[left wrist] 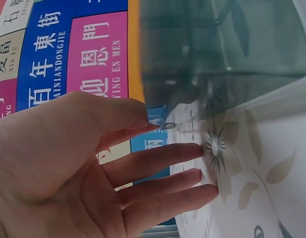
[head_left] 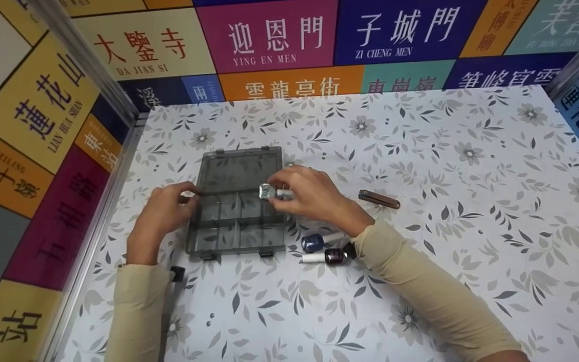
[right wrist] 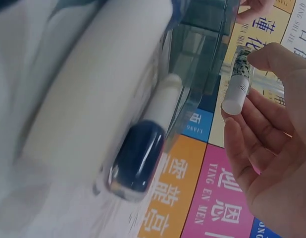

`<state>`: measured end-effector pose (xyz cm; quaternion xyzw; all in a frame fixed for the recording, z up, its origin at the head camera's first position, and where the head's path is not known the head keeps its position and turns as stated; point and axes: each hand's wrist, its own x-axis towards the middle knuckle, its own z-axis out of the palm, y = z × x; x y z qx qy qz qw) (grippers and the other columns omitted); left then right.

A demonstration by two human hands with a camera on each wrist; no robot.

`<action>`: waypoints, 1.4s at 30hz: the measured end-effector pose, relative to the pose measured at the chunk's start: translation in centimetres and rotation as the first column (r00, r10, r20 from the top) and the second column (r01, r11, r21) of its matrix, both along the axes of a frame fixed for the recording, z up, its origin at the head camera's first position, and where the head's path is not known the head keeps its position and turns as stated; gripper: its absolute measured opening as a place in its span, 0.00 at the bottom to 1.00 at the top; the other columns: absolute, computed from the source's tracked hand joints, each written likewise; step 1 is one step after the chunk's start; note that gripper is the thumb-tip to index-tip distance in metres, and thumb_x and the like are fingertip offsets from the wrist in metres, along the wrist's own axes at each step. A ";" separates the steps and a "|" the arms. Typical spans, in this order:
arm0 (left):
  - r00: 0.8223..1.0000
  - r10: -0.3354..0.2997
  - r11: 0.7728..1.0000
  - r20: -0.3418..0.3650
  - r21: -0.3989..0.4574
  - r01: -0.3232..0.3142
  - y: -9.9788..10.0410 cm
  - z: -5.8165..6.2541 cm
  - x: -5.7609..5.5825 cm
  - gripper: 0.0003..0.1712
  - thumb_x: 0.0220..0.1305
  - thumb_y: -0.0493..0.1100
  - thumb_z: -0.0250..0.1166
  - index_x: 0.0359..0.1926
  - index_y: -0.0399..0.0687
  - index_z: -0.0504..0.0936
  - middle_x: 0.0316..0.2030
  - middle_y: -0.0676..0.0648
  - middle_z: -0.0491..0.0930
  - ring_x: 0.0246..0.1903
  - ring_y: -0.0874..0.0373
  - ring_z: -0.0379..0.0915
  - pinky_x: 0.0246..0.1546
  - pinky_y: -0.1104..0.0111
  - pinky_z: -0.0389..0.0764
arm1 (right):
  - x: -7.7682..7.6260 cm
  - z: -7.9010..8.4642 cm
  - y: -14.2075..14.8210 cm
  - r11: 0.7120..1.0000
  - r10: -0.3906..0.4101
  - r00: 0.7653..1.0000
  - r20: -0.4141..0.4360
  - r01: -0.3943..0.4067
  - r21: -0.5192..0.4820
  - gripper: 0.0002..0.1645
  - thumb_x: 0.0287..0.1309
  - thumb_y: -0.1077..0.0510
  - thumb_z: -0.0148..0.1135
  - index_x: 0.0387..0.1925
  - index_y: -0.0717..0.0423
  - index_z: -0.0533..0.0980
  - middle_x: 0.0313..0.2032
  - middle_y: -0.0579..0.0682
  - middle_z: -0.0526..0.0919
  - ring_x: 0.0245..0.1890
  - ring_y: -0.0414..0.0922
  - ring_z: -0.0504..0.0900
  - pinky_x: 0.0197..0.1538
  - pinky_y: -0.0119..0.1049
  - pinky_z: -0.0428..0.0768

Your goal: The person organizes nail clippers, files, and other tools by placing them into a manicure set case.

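Note:
A smoky grey see-through plastic box (head_left: 239,236) with dividers lies on the table. My left hand (head_left: 161,211) is at its left side, thumb and index finger pinching the edge; the other fingers (left wrist: 160,188) stretch out below in the left wrist view. My right hand (head_left: 314,193) holds a nail polish bottle (head_left: 268,191) over the box's right side, between thumb and fingers. Its white cap (right wrist: 235,96) and dark-speckled clear glass show in the right wrist view. Close by the right forearm lie a blue nail polish bottle (head_left: 312,243) and a dark purple one (head_left: 335,257).
A copper-brown nail clipper (head_left: 379,199) lies to the right of my right wrist. The table (head_left: 470,201) wears a white cloth printed with leaves and flowers. Panels with large characters (head_left: 277,37) stand along the back and left sides.

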<state>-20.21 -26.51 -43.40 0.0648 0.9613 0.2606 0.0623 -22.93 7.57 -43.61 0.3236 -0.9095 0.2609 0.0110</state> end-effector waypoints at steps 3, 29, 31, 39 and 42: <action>0.999 -0.007 1.000 -0.048 -0.014 0.007 0.3 -0.5 0.0 0.15 0.77 0.40 0.61 0.58 0.45 0.86 0.60 0.29 0.85 0.58 0.33 0.86 0.53 0.41 0.86 | 0.0 0.1 -0.5 1.000 0.016 1.000 0.001 -0.016 0.026 0.22 0.65 0.45 0.74 0.56 0.49 0.86 0.46 0.46 0.89 0.45 0.45 0.86 0.47 0.45 0.86; 0.997 -0.005 1.000 -0.079 -0.017 0.004 0.6 -0.7 0.2 0.12 0.78 0.38 0.62 0.55 0.39 0.85 0.55 0.29 0.88 0.55 0.33 0.88 0.48 0.42 0.88 | -0.1 0.1 -2.8 0.990 0.048 0.998 0.050 -0.054 0.133 0.21 0.69 0.46 0.74 0.58 0.48 0.86 0.55 0.46 0.90 0.53 0.48 0.87 0.56 0.48 0.86; 0.998 -0.001 1.000 -0.069 -0.017 0.000 0.6 -0.7 0.1 0.12 0.78 0.39 0.61 0.55 0.40 0.84 0.56 0.30 0.88 0.55 0.33 0.88 0.48 0.42 0.87 | 0.0 0.3 -2.6 0.991 0.052 0.997 0.063 -0.060 0.118 0.20 0.69 0.48 0.74 0.58 0.49 0.86 0.56 0.47 0.90 0.53 0.48 0.87 0.56 0.48 0.86; 0.998 0.005 1.000 -0.060 -0.019 -0.006 0.5 -0.9 0.1 0.13 0.78 0.40 0.61 0.56 0.40 0.84 0.56 0.30 0.88 0.55 0.33 0.88 0.48 0.42 0.87 | -0.6 1.1 0.2 0.996 0.042 0.999 0.035 -0.045 0.080 0.16 0.72 0.51 0.71 0.58 0.48 0.87 0.53 0.47 0.92 0.51 0.49 0.89 0.51 0.50 0.86; 0.998 0.003 1.000 -0.064 -0.019 -0.004 0.5 -0.9 0.1 0.13 0.78 0.40 0.61 0.57 0.41 0.84 0.57 0.29 0.87 0.55 0.33 0.88 0.47 0.42 0.87 | -1.0 1.2 1.9 0.997 0.015 0.999 0.045 -0.018 0.070 0.15 0.73 0.51 0.70 0.57 0.48 0.87 0.52 0.46 0.92 0.50 0.48 0.89 0.49 0.50 0.86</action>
